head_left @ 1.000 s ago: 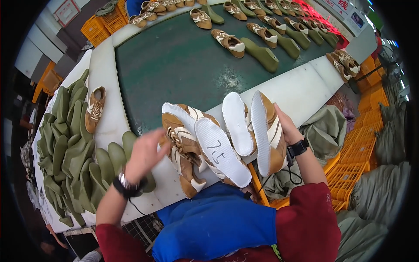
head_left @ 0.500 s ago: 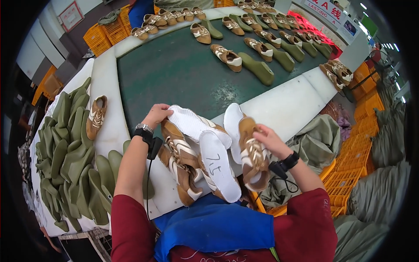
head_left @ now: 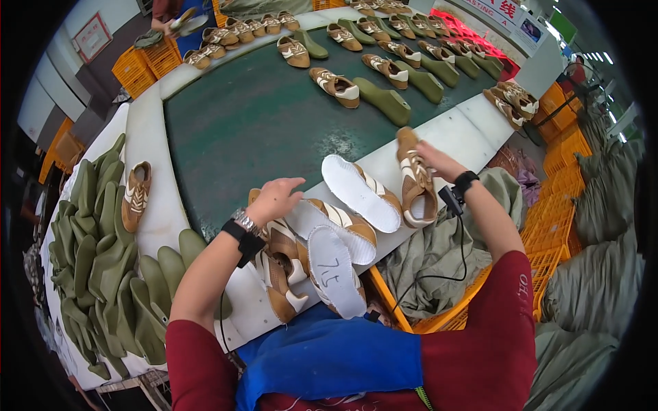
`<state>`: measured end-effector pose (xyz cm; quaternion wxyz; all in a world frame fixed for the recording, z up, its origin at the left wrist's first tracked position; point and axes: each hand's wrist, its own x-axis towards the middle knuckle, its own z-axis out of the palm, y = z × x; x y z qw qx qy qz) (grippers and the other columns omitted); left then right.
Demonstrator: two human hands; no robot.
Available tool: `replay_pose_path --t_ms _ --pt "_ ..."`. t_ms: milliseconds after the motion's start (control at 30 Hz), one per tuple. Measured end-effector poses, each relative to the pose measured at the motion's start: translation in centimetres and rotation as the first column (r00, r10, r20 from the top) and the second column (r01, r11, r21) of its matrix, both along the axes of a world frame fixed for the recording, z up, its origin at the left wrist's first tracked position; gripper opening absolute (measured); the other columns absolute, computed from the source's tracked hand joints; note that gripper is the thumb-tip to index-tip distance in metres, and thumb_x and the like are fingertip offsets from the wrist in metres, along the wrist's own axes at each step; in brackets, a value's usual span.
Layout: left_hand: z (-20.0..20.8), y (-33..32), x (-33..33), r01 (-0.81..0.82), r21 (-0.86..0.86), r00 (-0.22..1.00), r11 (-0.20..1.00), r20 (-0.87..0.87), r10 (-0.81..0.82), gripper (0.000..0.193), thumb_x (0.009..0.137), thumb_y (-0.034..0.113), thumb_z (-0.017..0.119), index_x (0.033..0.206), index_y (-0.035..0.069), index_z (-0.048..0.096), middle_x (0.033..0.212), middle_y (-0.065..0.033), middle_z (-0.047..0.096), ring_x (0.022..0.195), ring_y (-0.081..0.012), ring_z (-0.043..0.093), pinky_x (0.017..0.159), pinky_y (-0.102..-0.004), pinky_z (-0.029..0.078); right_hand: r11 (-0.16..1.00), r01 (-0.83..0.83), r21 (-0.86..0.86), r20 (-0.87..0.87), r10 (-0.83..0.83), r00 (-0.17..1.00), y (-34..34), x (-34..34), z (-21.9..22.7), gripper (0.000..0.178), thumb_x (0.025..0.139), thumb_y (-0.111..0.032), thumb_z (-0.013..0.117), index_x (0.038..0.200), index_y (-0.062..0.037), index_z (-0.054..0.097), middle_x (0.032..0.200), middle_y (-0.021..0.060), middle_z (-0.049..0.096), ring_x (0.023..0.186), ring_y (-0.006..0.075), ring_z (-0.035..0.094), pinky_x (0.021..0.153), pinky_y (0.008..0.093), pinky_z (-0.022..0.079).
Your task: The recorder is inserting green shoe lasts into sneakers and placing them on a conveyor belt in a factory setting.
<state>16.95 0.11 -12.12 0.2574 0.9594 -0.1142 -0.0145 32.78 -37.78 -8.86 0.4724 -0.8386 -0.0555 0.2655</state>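
- A framed notice hangs on the wall at upper left; it carries red print too small to make out.
- A heap of green shoe lasts lies on the white tabletop; those underneath are mostly hidden.
- A single tan shoe with white stripes rests beside the heap.
- A co-worker, cut off by the top edge, holds something blurred.
- The left hand is loosely spread above a cluster of shoes, partly covering one; I cannot tell whether it touches.
- White soles face up there: one sole bears a dark handwritten mark, while the plain sole lies farther right.
- Shoes and lasts stand in rows on the green panel; the farthest are small and overlapping.
- The held shoe, tan and white, is over the tabletop's near edge, opening toward the wearer.
- The right hand grips its right side; some fingers are hidden.
- A sign with red lettering is cut off above.
- The dark red sleeve shows pale lettering, partly lost in folds.
- Orange crates and grey-green cloth bundles fade into the dark rim.
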Motion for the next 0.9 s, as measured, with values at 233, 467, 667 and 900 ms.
replay_pose_path --t_ms 233,467,667,900 --pt "7.5 -5.8 -6.0 0.183 -0.022 0.897 0.983 -0.406 -0.176 0.049 0.081 0.032 0.066 0.118 0.002 0.055 0.095 -0.0201 0.064 0.09 -0.0303 0.063 0.079 -0.0358 0.049 0.783 -0.293 -0.548 0.274 0.499 0.822 1.3 1.0 -3.0 0.073 0.082 -0.052 0.054 0.134 -0.0028 0.039 0.122 0.026 0.052 0.113 0.0362 0.051 0.092 0.0379 0.042" --pt "7.5 -3.3 -4.8 0.002 -0.439 0.92 0.899 -0.351 -0.173 0.035 0.083 0.022 0.065 0.107 -0.003 0.059 0.095 -0.0099 0.066 0.085 -0.0158 0.062 0.077 -0.0293 0.05 0.631 -0.545 -0.552 0.324 0.765 0.557 3.6 -9.9 -2.3 0.068 0.076 -0.035 0.067 0.136 -0.0171 0.04 0.132 0.0219 0.036 0.108 0.0389 0.051 0.094 0.0389 0.042" --pt "5.4 1.2 -1.1 -0.532 -0.594 0.753 0.603 -0.658 0.016 0.046 0.088 0.024 0.06 0.124 0.0 0.045 0.11 -0.0103 0.058 0.094 -0.016 0.06 0.08 -0.0296 0.052 0.739 -0.567 -0.365 0.269 0.666 0.696 1.4 -9.5 -2.0 0.066 0.07 -0.021 0.07 0.131 -0.0143 0.046 0.129 0.0186 0.037 0.114 0.0337 0.046 0.098 0.0341 0.039" --pt "2.0 0.2 -1.2 -0.512 -0.432 0.754 0.742 -0.64 0.149 0.078 0.085 0.032 0.061 0.144 0.007 0.016 0.137 -0.019 0.036 0.115 -0.0271 0.05 0.086 -0.0365 0.051 0.831 -0.495 -0.252 0.537 0.546 0.643 4.9 -14.2 2.5 0.054 0.082 -0.021 0.063 0.13 -0.0075 0.045 0.132 0.0234 0.04 0.117 0.039 0.044 0.098 0.0397 0.038"
